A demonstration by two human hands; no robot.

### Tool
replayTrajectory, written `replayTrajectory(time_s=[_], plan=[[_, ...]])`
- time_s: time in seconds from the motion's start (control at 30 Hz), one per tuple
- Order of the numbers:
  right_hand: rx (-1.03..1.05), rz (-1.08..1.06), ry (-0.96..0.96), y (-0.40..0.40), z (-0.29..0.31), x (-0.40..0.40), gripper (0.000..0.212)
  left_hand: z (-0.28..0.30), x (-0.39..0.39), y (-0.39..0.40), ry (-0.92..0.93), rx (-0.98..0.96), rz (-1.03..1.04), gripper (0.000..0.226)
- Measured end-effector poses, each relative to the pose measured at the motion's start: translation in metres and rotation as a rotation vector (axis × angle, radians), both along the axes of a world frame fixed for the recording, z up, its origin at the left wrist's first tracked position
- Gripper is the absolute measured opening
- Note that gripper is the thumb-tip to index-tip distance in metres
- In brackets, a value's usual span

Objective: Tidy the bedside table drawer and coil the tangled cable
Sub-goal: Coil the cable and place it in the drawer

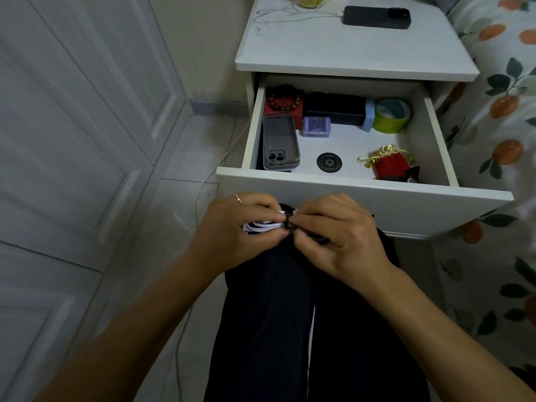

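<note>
A white cable (pixel 262 226) is coiled into a bundle just below the open drawer's front (pixel 362 195). My left hand (pixel 232 227) grips the coil, with its loops showing under the fingers. My right hand (pixel 336 230) pinches a thin black tie (pixel 288 220) wrapped round the coil's middle. The drawer holds stacked phone cases (pixel 280 143), a red box with a bead bracelet (pixel 282 104), a black box (pixel 333 108), a small purple box (pixel 315 126), a tape roll (pixel 391 114), a black disc (pixel 329 162) and a red pouch (pixel 390 163).
On the bedside table top (pixel 333 50) lies a dark phone (pixel 377 17) with a white charging cable (pixel 293 14) plugged in. A flowered bedspread (pixel 499 111) lies to the right, white closet doors (pixel 72 126) to the left. Another white cord (pixel 200 192) trails on the floor.
</note>
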State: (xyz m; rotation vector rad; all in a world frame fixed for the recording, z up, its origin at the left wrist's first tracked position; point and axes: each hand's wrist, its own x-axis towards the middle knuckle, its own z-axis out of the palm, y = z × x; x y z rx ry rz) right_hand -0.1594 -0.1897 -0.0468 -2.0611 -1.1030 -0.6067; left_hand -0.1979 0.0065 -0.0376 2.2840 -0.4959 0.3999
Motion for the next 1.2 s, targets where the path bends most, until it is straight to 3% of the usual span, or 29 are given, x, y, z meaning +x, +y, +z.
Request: replayTrajectory(time_s=[0.17,0.43,0.6,0.87,1.0,1.2], plan=[[-0.078,0.048,-0.019,-0.004,0.005,0.002,0.013,0.000,-0.001,0.003,0.030,-0.093,-0.014,0.023],[-0.163,0.113,-0.116,-0.005,0.006,0.006,0.013,-0.010,-0.005,0.002,-0.014,-0.048,0.098,0.029],[-0.200,0.139,-0.067,-0.009,0.005,0.008,0.015,-0.005,-0.004,0.004,0.044,-0.074,0.047,0.028],[-0.039,0.138,0.237,-0.010,0.009,0.013,0.010,0.001,-0.003,0.014,0.044,-0.017,-0.059,0.031],[0.021,0.129,0.456,-0.008,0.015,0.018,0.012,0.002,0.002,0.010,0.019,0.008,0.014,0.032],[0.033,0.035,0.706,0.002,0.023,0.030,0.006,-0.001,0.018,0.004,0.157,-0.119,0.147,0.022]])
